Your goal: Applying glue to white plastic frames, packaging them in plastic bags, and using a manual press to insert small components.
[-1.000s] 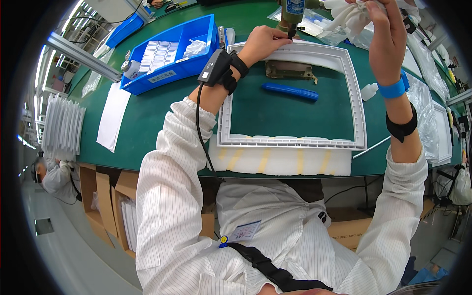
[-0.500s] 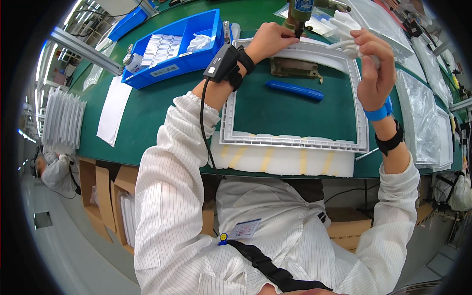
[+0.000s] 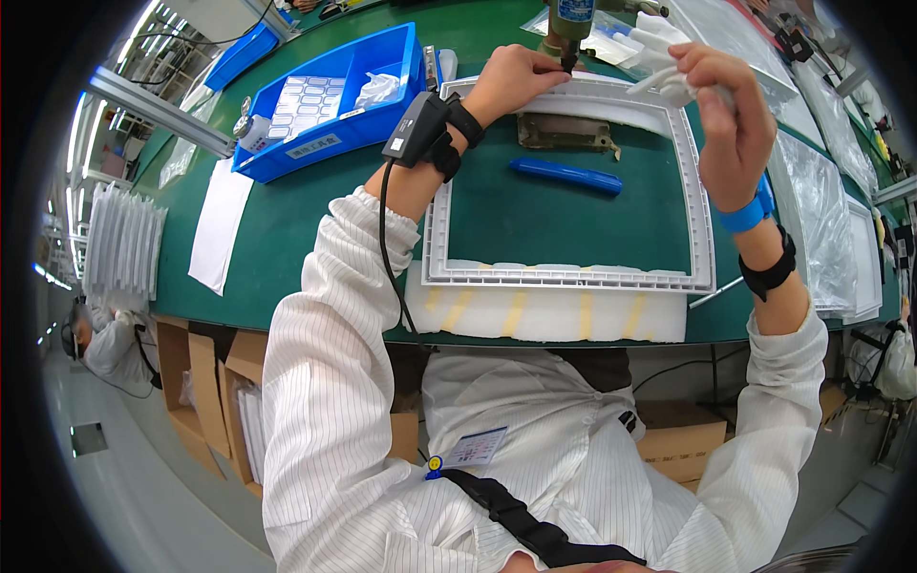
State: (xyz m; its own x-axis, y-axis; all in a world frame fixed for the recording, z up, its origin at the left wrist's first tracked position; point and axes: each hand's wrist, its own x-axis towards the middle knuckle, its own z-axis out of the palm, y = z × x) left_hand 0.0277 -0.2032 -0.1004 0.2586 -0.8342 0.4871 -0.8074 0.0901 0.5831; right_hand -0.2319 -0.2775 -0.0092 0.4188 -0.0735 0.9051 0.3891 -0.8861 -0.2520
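Observation:
A white rectangular plastic frame (image 3: 702, 239) lies on the green bench. My left hand (image 3: 516, 84) reaches over its far edge, thumb and fingertips pinched close under the tip of a green bench machine (image 3: 575, 33). What they pinch, if anything, is too small to make out. My right hand (image 3: 731, 119) is raised over the frame's far right corner, its fingers curled round a bunch of white, elongated, soft-looking pieces (image 3: 659, 59). Inside the frame's opening lie a blue pen-shaped tool (image 3: 565, 177) and a brownish-green metal block (image 3: 565, 133).
White foam with yellow strips (image 3: 554, 315) lies under the frame's near side. A blue divided bin (image 3: 330, 143) and a white sheet (image 3: 220, 224) stand left. Plastic-wrapped panels (image 3: 817, 229) lie right. Cardboard boxes (image 3: 196, 392) are below the bench; another person (image 3: 110, 339) is far left.
The whole view has shifted slightly. My left hand stays at the machine's tip, and my right hand still holds the white pieces, its wrist a little further right.

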